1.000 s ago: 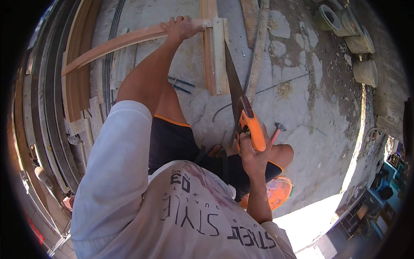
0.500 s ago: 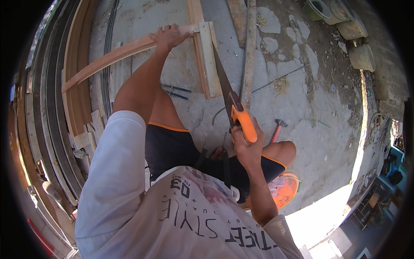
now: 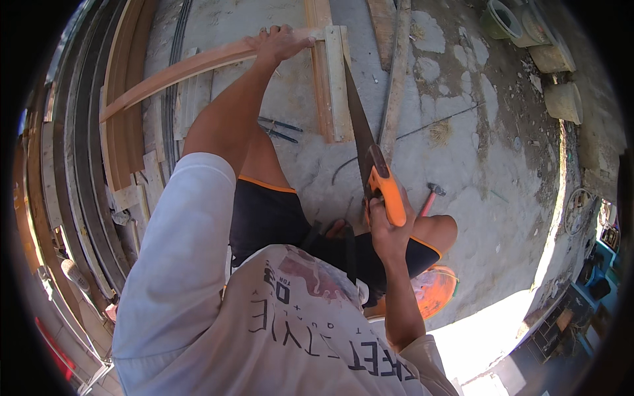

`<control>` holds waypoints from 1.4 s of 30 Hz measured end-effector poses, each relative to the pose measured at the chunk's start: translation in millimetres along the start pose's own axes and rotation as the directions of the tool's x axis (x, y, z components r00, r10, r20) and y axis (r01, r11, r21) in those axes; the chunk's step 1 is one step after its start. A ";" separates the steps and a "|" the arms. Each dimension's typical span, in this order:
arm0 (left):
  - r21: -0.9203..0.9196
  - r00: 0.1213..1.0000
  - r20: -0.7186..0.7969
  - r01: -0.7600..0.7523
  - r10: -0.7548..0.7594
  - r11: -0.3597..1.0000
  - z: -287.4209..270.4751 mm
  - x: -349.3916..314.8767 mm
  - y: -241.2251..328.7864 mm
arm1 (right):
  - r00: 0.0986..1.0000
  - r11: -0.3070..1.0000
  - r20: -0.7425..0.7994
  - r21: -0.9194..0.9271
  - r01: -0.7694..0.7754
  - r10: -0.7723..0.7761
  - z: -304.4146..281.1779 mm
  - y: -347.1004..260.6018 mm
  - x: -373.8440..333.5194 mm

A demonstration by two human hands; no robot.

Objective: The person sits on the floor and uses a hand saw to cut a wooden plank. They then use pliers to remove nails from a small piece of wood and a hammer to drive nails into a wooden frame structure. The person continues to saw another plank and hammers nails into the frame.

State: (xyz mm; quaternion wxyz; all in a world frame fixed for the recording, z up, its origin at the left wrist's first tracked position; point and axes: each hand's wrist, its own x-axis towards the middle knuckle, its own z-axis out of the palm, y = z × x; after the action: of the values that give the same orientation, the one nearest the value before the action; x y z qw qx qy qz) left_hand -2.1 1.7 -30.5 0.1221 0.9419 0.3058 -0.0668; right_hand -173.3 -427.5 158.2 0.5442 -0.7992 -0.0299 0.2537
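A long reddish wooden plank [image 3: 178,72] runs crosswise, with my left hand [image 3: 282,45] gripping it from above near its right end. That end meets a pale short board [image 3: 337,86], which lies along a reddish board [image 3: 320,72] pointing away from me. My right hand [image 3: 391,228] is closed round the orange handle of a handsaw [image 3: 392,198]. Its blade slants away from me, with the tip at the plank's end, just right of the pale board. The exact contact between teeth and wood is too small to tell.
Stacked timber [image 3: 72,171] fills the left side. A hammer [image 3: 431,198] lies right of my knee, near an orange basin [image 3: 436,290]. A loose wooden strip [image 3: 396,86] lies beyond the saw. Buckets [image 3: 500,20] stand at the far right; dark metal rods [image 3: 281,130] lie left.
My right hand has drawn the saw back toward me relative to the boards. The left hand keeps its grip on the plank. The whole view has shifted slightly.
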 end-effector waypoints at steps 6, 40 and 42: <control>-0.033 1.000 0.014 0.022 -0.022 0.999 0.2 -3.5 -3.4 | 0.998 0.997 -0.013 -0.029 -0.065 0.065 -8.8 -3.4 -57.7; 0.011 0.998 0.048 0.045 -0.045 0.999 -5.7 -8.6 -2.2 | 0.993 0.988 -0.089 -0.129 -0.085 0.074 -38.7 28.6 -151.9; 0.024 0.998 0.039 0.046 -0.047 0.999 -5.2 -9.1 -3.7 | 0.996 0.990 -0.080 -0.130 -0.046 0.036 -38.9 36.1 -145.0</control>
State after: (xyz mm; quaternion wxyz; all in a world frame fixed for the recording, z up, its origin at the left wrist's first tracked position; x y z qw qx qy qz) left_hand -11.3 1.0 -24.4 0.1154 0.9343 0.3245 -0.0917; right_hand -290.6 -522.4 191.2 0.4857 -0.8429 -0.0091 0.2312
